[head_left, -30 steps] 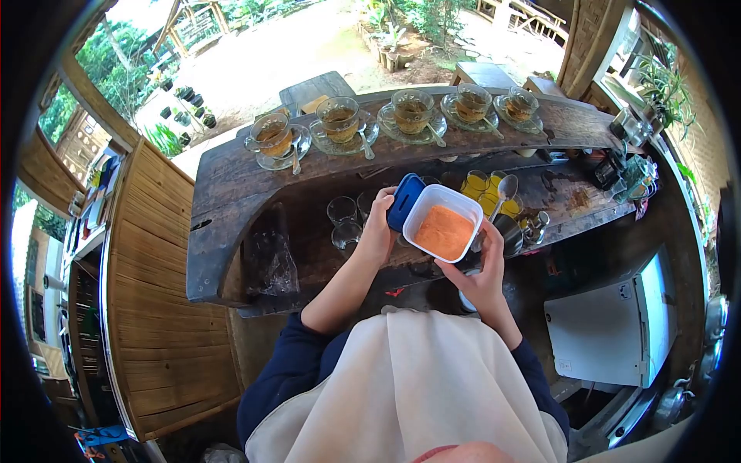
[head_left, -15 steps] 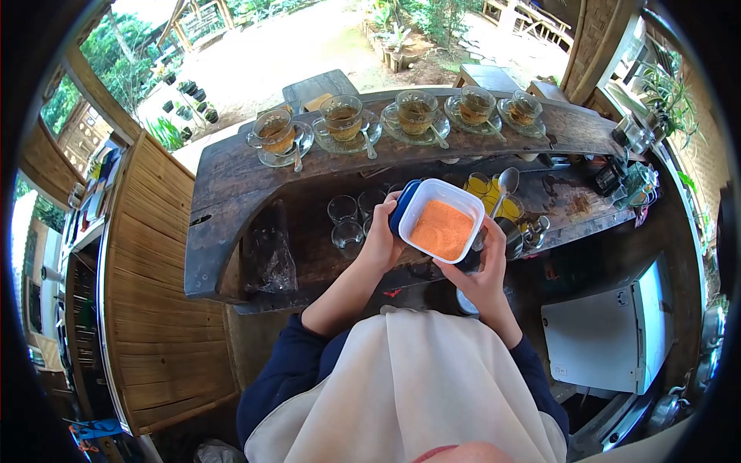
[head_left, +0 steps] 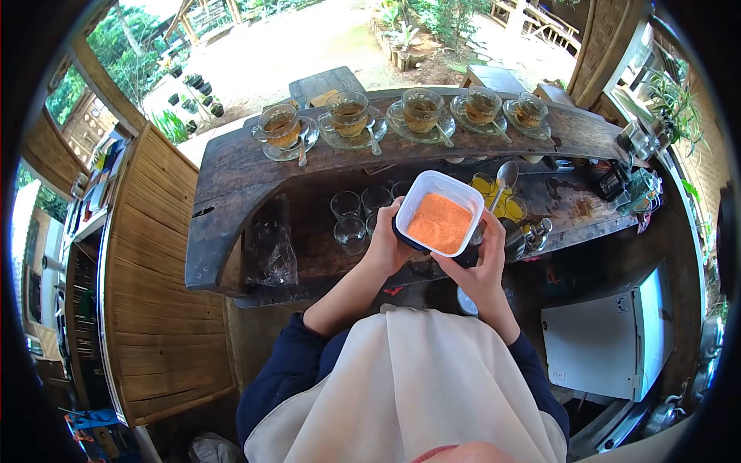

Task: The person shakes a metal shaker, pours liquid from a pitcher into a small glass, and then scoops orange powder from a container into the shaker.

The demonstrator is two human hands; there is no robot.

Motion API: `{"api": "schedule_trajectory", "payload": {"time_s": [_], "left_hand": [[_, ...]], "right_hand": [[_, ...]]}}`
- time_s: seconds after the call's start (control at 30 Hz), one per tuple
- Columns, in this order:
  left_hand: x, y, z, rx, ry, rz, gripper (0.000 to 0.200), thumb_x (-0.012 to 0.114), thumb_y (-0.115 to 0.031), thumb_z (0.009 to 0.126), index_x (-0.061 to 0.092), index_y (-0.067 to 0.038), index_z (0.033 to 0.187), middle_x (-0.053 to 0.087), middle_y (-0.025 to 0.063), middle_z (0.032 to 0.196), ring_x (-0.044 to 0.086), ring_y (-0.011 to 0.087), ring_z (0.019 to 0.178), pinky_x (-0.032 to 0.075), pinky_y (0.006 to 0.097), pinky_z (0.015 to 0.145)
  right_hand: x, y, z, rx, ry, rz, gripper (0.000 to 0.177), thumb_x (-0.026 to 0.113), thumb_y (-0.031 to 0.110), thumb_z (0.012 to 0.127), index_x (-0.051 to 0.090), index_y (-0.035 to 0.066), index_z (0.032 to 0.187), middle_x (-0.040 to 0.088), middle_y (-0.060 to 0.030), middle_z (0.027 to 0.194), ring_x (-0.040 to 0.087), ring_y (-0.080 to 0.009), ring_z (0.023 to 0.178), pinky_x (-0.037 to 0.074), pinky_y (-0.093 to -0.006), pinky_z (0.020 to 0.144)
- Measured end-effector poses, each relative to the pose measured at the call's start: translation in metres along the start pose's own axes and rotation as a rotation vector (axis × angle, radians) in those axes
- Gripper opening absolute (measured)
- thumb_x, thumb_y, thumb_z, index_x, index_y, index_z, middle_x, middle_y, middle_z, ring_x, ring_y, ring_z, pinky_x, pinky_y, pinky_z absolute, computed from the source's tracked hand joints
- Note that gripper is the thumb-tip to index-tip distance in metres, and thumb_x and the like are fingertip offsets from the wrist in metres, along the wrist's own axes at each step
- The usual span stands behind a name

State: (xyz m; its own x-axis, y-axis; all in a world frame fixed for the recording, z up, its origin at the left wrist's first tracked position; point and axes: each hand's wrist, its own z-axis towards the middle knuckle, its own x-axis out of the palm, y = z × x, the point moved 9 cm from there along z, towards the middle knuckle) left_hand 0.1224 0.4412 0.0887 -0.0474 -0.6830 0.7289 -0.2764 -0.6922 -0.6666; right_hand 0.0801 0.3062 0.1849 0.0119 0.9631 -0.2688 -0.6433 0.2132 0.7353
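Note:
I hold a white plastic container [head_left: 423, 197] of orange powder [head_left: 439, 223] in front of me, above the lower wooden counter. My left hand [head_left: 385, 239] grips its left side, with the blue lid [head_left: 401, 234] tucked under the container. My right hand [head_left: 488, 258] holds the container's right bottom corner. A metal spoon [head_left: 505, 176] stands up just right of the container, and glasses of yellow liquid [head_left: 484, 184] sit behind it.
Several glass cups of tea on saucers [head_left: 349, 116] line the upper wooden bar [head_left: 231, 170]. Empty glasses [head_left: 349, 216] stand on the lower counter, a dark plastic bag [head_left: 270, 247] to their left. A white appliance [head_left: 610, 332] sits low at right.
The blue lid, held beside the container's left edge earlier, has slid underneath it. The container has shifted slightly up and is now held level by both hands.

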Motion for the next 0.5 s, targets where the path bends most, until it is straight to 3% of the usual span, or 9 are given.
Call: {"api": "schedule_trajectory", "payload": {"time_s": [0.23,0.5], "left_hand": [[-0.007,0.01,0.0,-0.048,-0.079,-0.103,0.052,0.028,-0.045,0.093,0.05,-0.011,0.125,0.058,0.0088,0.122,0.059,0.0246,0.11,0.051,0.0443,0.084],[-0.011,0.013,-0.001,-0.037,-0.094,-0.019,0.058,0.025,-0.05,0.093,0.05,-0.011,0.127,0.057,0.0092,0.124,0.058,0.0253,0.112,0.05,0.0451,0.086]], "right_hand": [[0.006,-0.004,-0.002,-0.015,0.013,-0.017,0.09,0.083,0.005,0.063,0.029,0.0,0.135,0.044,-0.0159,0.129,0.046,-0.0245,0.121,0.037,-0.0358,0.101],[0.012,-0.005,-0.003,-0.025,0.019,0.012,0.09,0.083,0.004,0.063,0.028,0.0,0.135,0.043,-0.0174,0.131,0.045,-0.0252,0.122,0.036,-0.0363,0.101]]}}
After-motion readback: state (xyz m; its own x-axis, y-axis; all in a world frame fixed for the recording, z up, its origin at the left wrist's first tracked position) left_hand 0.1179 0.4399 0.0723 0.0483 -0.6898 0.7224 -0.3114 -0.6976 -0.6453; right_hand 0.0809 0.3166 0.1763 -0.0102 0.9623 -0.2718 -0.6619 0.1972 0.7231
